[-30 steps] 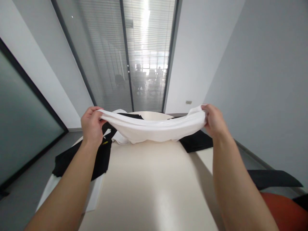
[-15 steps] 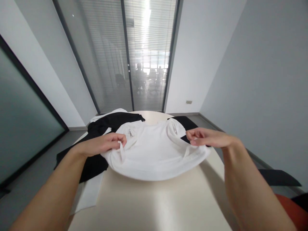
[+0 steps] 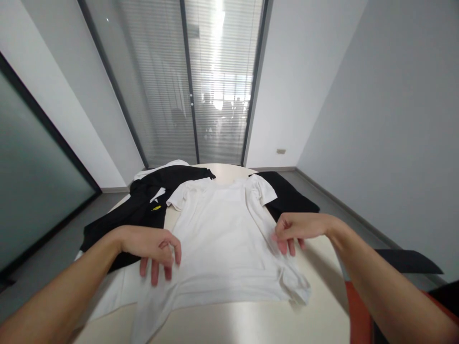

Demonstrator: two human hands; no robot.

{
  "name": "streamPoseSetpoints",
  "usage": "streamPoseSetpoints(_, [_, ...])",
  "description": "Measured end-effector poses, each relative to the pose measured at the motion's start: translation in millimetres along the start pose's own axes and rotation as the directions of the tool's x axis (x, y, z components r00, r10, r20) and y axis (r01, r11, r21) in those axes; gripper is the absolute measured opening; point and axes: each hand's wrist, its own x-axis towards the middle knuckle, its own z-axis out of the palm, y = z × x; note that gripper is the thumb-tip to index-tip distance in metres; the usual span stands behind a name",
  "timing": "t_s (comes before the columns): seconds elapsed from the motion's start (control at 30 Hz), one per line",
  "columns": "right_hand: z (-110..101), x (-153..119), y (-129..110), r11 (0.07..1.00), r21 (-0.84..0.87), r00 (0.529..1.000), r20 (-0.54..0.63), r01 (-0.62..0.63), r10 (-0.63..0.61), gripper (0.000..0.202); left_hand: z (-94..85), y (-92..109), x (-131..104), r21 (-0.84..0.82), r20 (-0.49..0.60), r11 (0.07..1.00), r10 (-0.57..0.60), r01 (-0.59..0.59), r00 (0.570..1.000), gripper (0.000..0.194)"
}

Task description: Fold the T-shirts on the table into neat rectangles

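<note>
A white T-shirt (image 3: 222, 229) lies spread on the table, its short sleeves at the far end and its hem toward me. Over its left side hangs my left hand (image 3: 159, 253), fingers apart and pointing down, holding nothing. My right hand (image 3: 290, 234) is at the shirt's right edge, fingers loosely parted and slightly blurred; whether they touch the fabric is unclear. The lower right corner of the shirt is bunched up, and the lower left corner stretches out toward me.
Black garments (image 3: 143, 200), one with a small yellow mark, lie at the left, with white cloth (image 3: 111, 291) beneath. A folded black garment (image 3: 287, 193) lies at the right. A red-orange chair (image 3: 360, 310) stands by the right edge of the pale table (image 3: 319, 267).
The shirt's hem has come down from my hands and now lies flat, nearer to me. Both hands have let go and lowered, fingers spreading.
</note>
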Motion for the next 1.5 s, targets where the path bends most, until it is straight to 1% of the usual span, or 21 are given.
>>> streamPoseSetpoints(0.03, [-4.9, 1.4, 3.9, 1.000, -0.020, 0.995, -0.104, 0.002, -0.004, 0.053, -3.2, -0.2, 2.1, 0.019, -0.094, 0.999, 0.033, -0.032, 0.995, 0.040])
streamPoseSetpoints(0.07, [-8.5, 3.6, 7.8, 0.999, -0.043, 0.983, -0.184, -0.009, 0.001, 0.052, -5.4, 0.2, 5.0, 0.052, -0.204, 0.997, 0.071, -0.061, 0.977, 0.038])
streamPoseSetpoints(0.1, [-10.6, 6.4, 11.4, 0.998, -0.063, 0.973, -0.230, -0.029, 0.013, 0.050, -6.3, 1.2, 8.3, 0.093, -0.309, 0.992, 0.108, -0.083, 0.945, 0.037])
streamPoseSetpoints(0.13, [-11.1, 9.5, 14.5, 0.996, -0.076, 0.970, -0.243, -0.043, 0.024, 0.049, -5.5, 2.9, 11.9, 0.136, -0.390, 0.986, 0.141, -0.095, 0.910, 0.036])
streamPoseSetpoints(0.2, [-8.5, 15.8, 18.6, 0.995, -0.097, 0.978, -0.210, -0.011, -0.009, 0.047, 0.9, 8.4, 18.8, 0.205, -0.460, 0.972, 0.199, -0.115, 0.865, 0.034])
streamPoseSetpoints(0.27, [-3.6, 21.8, 20.0, 0.992, -0.104, 0.985, -0.149, 0.078, -0.093, 0.047, 13.4, 16.2, 24.3, 0.248, -0.438, 0.957, 0.252, -0.153, 0.863, 0.032])
streamPoseSetpoints(0.37, [1.9, 31.2, 19.3, 0.981, -0.108, 0.980, -0.102, 0.161, -0.172, 0.050, 38.2, 29.2, 30.6, 0.294, -0.310, 0.932, 0.303, -0.213, 0.901, 0.033])
streamPoseSetpoints(0.43, [3.0, 37.8, 18.0, 0.974, -0.139, 0.962, -0.183, 0.178, -0.202, 0.050, 53.7, 35.5, 34.8, 0.359, -0.232, 0.907, 0.314, -0.219, 0.921, 0.038])
streamPoseSetpoints(0.5, [3.6, 43.0, 15.4, 0.964, -0.177, 0.927, -0.285, 0.199, -0.243, 0.049, 64.7, 38.3, 39.2, 0.471, -0.215, 0.858, 0.337, -0.205, 0.916, 0.037])
streamPoseSetpoints(0.57, [6.2, 45.2, 10.5, 0.958, -0.164, 0.919, -0.283, 0.236, -0.275, 0.048, 69.0, 37.9, 43.2, 0.554, -0.231, 0.811, 0.365, -0.186, 0.902, 0.029])
streamPoseSetpoints(0.7, [23.5, 42.3, -7.9, 0.945, -0.026, 0.943, -0.062, 0.327, -0.328, 0.043, 58.7, 33.3, 48.5, 0.535, -0.291, 0.828, 0.367, -0.168, 0.883, 0.019])
streamPoseSetpoints(0.8, [45.4, 42.4, -24.4, 0.940, -0.026, 0.940, 0.036, 0.340, -0.339, 0.045, 44.3, 30.8, 52.5, 0.484, -0.327, 0.858, 0.358, -0.170, 0.874, 0.017])
streamPoseSetpoints(0.87, [60.8, 45.5, -34.7, 0.918, -0.122, 0.926, 0.036, 0.377, -0.376, 0.044, 37.4, 29.0, 57.1, 0.420, -0.294, 0.887, 0.334, -0.192, 0.896, 0.018])
streamPoseSetpoints(0.93, [74.6, 49.4, -44.3, 0.855, -0.257, 0.888, 0.038, 0.451, -0.458, 0.038, 34.6, 25.8, 62.9, 0.336, -0.269, 0.916, 0.317, -0.220, 0.910, 0.020])
streamPoseSetpoints(1.03, [89.7, 52.8, -57.3, 0.735, -0.430, 0.831, 0.068, 0.523, -0.552, 0.023, 36.2, 18.5, 70.6, 0.219, -0.303, 0.939, 0.324, -0.265, 0.896, 0.025])
streamPoseSetpoints(1.13, [97.1, 52.8, -66.5, 0.690, -0.540, 0.834, 0.041, 0.482, -0.550, 0.023, 39.4, 10.7, 72.9, 0.131, -0.331, 0.939, 0.344, -0.318, 0.879, 0.030])
streamPoseSetpoints(1.27, [99.3, 52.4, -71.2, 0.692, -0.587, 0.846, -0.023, 0.419, -0.532, 0.027, 39.4, 3.2, 71.5, 0.061, -0.358, 0.928, 0.365, -0.369, 0.859, 0.035])
streamPoseSetpoints(1.33, [99.0, 53.0, -71.6, 0.699, -0.605, 0.848, -0.073, 0.381, -0.526, 0.028, 36.6, 1.1, 71.6, 0.075, -0.417, 0.924, 0.371, -0.375, 0.830, 0.036])
streamPoseSetpoints(1.37, [98.5, 53.5, -71.4, 0.703, -0.612, 0.849, -0.094, 0.362, -0.519, 0.028, 34.5, 0.4, 71.9, 0.108, -0.470, 0.922, 0.376, -0.371, 0.798, 0.035])
streamPoseSetpoints(1.4, [97.9, 54.3, -71.0, 0.708, -0.613, 0.852, -0.105, 0.351, -0.513, 0.027, 31.9, -0.2, 72.2, 0.162, -0.535, 0.920, 0.386, -0.358, 0.751, 0.035])
streamPoseSetpoints(1.5, [95.2, 57.8, -68.2, 0.730, -0.574, 0.863, -0.077, 0.371, -0.499, 0.017, 23.0, -2.5, 72.9, 0.374, -0.697, 0.892, 0.450, -0.252, 0.559, 0.031])
